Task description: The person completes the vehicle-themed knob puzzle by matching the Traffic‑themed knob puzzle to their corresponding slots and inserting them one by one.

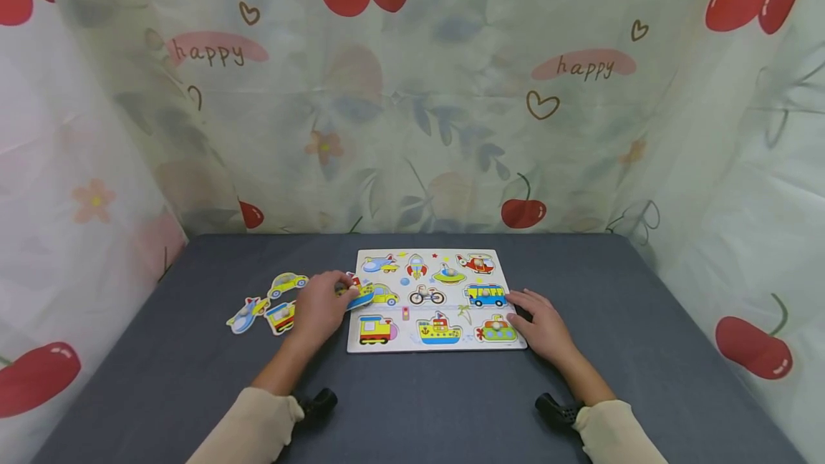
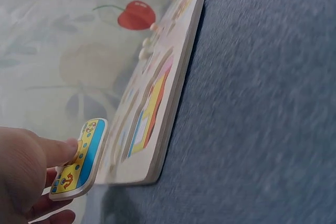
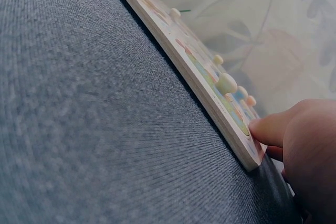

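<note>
My left hand (image 1: 322, 306) pinches a ship-shaped puzzle piece (image 1: 364, 296) between thumb and fingers, over the left edge of a wooden puzzle board (image 1: 438, 339). In the left wrist view the ship piece is tilted, its blue and yellow face with an anchor showing beside the board's corner. At the other side, my right hand (image 1: 541, 324) touches the right edge of the board, thumb near the submarine piece (image 1: 497, 329) and a finger by the bus piece (image 1: 486, 296). The right wrist view shows that thumb (image 3: 268, 130) on the board's top near its corner.
Left of the board lie a yellow car piece (image 1: 287, 283), an airplane piece (image 1: 246, 316) and a train piece (image 1: 281, 317), partly behind my left hand. Round knobs (image 3: 227, 83) stand up from the board. A cherry-patterned curtain (image 1: 412, 185) borders the dark table (image 1: 438, 407).
</note>
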Demonstrator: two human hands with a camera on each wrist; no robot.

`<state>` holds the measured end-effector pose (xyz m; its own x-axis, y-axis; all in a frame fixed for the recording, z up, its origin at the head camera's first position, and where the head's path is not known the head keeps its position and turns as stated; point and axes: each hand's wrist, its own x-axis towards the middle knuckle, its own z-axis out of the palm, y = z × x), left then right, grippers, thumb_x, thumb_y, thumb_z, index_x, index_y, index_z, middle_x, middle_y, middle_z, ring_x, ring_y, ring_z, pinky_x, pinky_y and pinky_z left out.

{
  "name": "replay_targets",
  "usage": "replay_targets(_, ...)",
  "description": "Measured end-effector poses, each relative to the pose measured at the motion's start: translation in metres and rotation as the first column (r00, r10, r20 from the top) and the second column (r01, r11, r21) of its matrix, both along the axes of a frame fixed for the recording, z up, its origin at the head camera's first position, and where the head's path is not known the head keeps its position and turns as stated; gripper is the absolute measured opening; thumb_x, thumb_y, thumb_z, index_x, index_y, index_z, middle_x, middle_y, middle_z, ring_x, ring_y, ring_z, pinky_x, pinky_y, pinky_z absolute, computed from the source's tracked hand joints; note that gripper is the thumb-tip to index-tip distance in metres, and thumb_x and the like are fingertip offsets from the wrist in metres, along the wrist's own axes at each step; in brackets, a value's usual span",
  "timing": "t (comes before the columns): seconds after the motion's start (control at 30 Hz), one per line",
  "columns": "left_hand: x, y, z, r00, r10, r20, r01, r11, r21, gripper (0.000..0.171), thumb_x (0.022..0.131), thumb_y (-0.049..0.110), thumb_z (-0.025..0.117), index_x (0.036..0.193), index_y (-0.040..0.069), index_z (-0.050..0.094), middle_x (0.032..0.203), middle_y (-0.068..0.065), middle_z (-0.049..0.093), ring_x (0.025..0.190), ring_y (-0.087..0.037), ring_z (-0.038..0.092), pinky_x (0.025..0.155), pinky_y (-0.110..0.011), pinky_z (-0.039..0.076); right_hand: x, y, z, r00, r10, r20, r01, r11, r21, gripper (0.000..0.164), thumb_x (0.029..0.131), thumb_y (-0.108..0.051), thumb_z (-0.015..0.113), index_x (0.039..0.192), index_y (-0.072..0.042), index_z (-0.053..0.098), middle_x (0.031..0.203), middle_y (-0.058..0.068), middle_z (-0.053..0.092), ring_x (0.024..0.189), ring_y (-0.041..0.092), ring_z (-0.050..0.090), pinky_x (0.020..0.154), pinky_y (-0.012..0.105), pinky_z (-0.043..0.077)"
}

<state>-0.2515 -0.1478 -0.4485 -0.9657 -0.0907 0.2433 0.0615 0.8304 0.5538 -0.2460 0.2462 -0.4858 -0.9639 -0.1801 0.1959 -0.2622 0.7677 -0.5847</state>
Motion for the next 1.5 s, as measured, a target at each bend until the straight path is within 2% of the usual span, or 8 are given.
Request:
replay_targets(0.43,0.012,0.026,-0.001,0.999,-0.053,-0.002,0.053,0.999,0.002,0.017,0.085,0.028,0.077,0.096,0.016,0.074,0.094,-0.002,0.068,0.086,-0.021,0.056,0.077,-0.040,0.045,0.000,0.002,-0.002,1.000,0.002,-0.006,-0.002,1.000,-0.003,0.043,0.094,-0.016,0.064,0.134,-0.002,0.057,0.140,0.019,0.051,0.137,0.039,0.032,0.105,0.061,0.026)
replay_targets(0.6,0.016,0.037,-0.004,0.995,-0.079,-0.057,0.078,0.997,-0.028,0.014,0.083,0.028,0.079,0.091,0.017,0.075,0.084,0.002,0.066,0.084,-0.020,0.053,0.073,-0.038,0.043,0.000,0.001,-0.002,1.000,0.000,-0.001,0.000,1.000,0.001,0.044,0.094,-0.016,0.063,0.135,-0.002,0.057,0.140,0.018,0.051,0.137,0.039,0.032,0.105,0.061,0.026)
replay_targets(0.87,0.022,0.051,-0.005,0.979,-0.149,-0.135,0.140,0.987,-0.077,0.012,0.080,0.027,0.081,0.088,0.019,0.076,0.079,0.006,0.066,0.082,-0.017,0.051,0.070,-0.035,0.041,0.000,0.000,0.001,1.000,0.002,-0.001,-0.002,1.000,-0.003,0.043,0.094,-0.017,0.063,0.134,-0.002,0.057,0.140,0.019,0.051,0.137,0.039,0.032,0.105,0.061,0.026)
replay_targets(1.13,0.031,0.067,-0.001,0.941,-0.262,-0.215,0.247,0.964,-0.097,0.011,0.080,0.025,0.081,0.083,0.018,0.073,0.080,0.007,0.068,0.077,-0.018,0.051,0.073,-0.037,0.043,0.001,0.000,0.002,1.000,0.001,-0.003,-0.001,1.000,-0.006,0.043,0.094,-0.016,0.063,0.134,-0.002,0.057,0.139,0.019,0.051,0.137,0.040,0.032,0.105,0.062,0.026)
replay_targets(1.5,0.034,0.080,-0.006,0.940,-0.283,-0.191,0.267,0.958,-0.108,0.009,0.079,0.026,0.081,0.083,0.022,0.074,0.076,0.012,0.065,0.072,-0.012,0.047,0.065,-0.031,0.040,0.001,0.000,0.000,1.000,0.003,0.008,-0.003,1.000,-0.012,0.044,0.094,-0.016,0.063,0.135,-0.002,0.057,0.140,0.018,0.051,0.137,0.039,0.032,0.105,0.061,0.025)
